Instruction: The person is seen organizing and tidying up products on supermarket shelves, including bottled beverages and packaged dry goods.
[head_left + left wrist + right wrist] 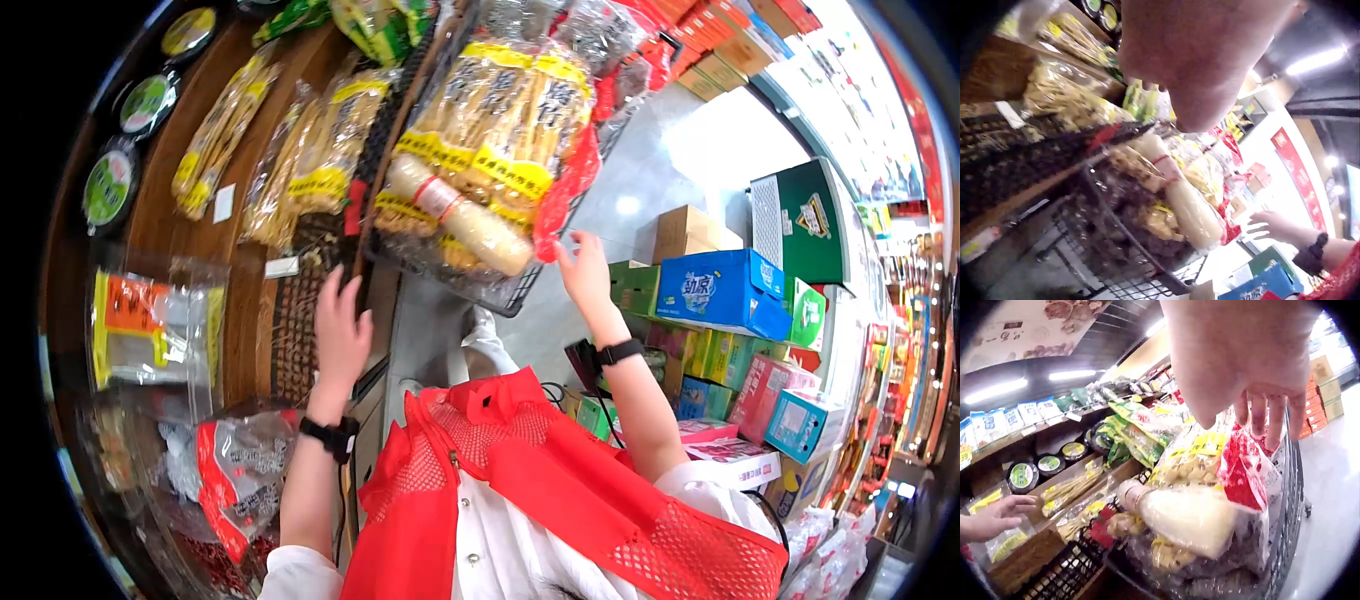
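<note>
Both hands are held out with fingers loosely extended and nothing in them. The left hand [343, 325] is over the black mesh basket [298, 345] at the shelf's edge. Close to the red packaging [570, 190] on the cart's near right side is the right hand [588, 275]. Between and beyond the hands stands a wire shopping cart [515, 300] heaped with bags. On top lies a pale wrapped noodle bundle [490, 240] with a red band, slanting across clear bags of dried bean curd sticks [505, 110] with yellow labels.
Wooden shelving on the left bears more bean curd stick bags [340, 130], round black packs [110, 187] with green labels and a clear pouch [155, 330]. To the right are stacked cartons, including a blue box [720, 285] and a dark green box [805, 225]. Grey floor [640, 190] lies between.
</note>
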Available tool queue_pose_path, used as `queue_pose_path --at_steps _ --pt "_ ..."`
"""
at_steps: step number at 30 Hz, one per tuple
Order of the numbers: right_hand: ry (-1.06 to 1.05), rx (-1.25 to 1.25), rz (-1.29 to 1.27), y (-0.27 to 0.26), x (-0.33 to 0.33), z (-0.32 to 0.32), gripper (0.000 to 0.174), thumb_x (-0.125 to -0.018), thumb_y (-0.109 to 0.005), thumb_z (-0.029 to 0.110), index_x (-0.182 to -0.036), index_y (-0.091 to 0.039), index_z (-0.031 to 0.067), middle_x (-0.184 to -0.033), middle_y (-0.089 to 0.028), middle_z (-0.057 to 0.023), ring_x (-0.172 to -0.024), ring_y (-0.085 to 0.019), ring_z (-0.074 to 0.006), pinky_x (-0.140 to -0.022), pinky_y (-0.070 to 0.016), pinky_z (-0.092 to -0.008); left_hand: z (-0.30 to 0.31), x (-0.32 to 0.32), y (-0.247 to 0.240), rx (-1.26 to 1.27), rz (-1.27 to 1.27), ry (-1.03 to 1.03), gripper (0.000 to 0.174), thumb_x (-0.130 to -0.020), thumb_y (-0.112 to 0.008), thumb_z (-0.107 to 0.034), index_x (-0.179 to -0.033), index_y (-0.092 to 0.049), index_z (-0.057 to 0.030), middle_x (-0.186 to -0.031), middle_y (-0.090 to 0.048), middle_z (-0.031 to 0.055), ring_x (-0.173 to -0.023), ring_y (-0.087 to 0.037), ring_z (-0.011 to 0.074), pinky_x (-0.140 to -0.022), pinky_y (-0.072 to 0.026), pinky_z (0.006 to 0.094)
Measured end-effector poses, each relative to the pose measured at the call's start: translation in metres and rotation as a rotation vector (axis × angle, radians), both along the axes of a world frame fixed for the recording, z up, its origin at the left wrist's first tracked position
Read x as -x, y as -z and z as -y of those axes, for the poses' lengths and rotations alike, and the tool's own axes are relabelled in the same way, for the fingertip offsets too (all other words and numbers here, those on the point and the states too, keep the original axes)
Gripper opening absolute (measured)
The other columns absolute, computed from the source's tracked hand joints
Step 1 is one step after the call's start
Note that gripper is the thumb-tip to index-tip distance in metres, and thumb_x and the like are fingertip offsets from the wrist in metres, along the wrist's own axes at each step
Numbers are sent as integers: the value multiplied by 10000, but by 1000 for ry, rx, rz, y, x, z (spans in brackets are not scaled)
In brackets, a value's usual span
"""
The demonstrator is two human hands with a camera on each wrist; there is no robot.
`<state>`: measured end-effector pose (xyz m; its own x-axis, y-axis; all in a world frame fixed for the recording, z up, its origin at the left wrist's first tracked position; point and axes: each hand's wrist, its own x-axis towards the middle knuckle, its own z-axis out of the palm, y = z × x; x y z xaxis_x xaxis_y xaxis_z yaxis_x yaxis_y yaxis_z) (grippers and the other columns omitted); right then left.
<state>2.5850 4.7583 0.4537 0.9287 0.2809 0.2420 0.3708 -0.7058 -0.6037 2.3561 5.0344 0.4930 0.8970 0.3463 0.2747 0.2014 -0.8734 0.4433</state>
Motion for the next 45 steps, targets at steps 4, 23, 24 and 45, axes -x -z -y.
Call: queue_pose_path --at_steps 4,23,24,45 --pt "-52 481 -456 -10 -35 -27 546 -719 -564 529 -811 -627 -5 -814 -627 -193 -800 -612 -317 -706 -485 -405 58 -112 -1 -173 -264 260 737 -628 -707 -128 -1280 -366 -149 -1398 -198 109 -1282 -196 338 -1002 -220 547" --pt "-387 -206 -380 -15 -15 16 284 -787 -570 190 -612 -515 -27 -587 -514 -207 -528 -514 -338 -488 -405 -398 65 -175 62 -404 -351 199 756 -567 -731 -179 -1245 -403 -231 -1374 -247 42 -1299 -121 357 -954 -222 631" --pt "-407 -206 -394 -17 -13 19 279 -787 -579 175 -616 -504 -32 -560 -494 -200 -470 -500 -299 -461 -388 -368 63 -173 59 -388 -348 200 759 -561 -735 -173 -1242 -406 -230 -1371 -252 40 -1300 -125 351 -961 -230 618" --pt "-197 -928 -1002 -25 -52 15 275 -849 -549 202 -611 -556 64 -521 -477 48 -438 -385 -34 -406 -282 -207 54 -171 27 -112 -283 244 750 -631 -618 -69 -1313 -314 -142 -1405 -162 127 -1300 -107 364 -1002 -154 579"
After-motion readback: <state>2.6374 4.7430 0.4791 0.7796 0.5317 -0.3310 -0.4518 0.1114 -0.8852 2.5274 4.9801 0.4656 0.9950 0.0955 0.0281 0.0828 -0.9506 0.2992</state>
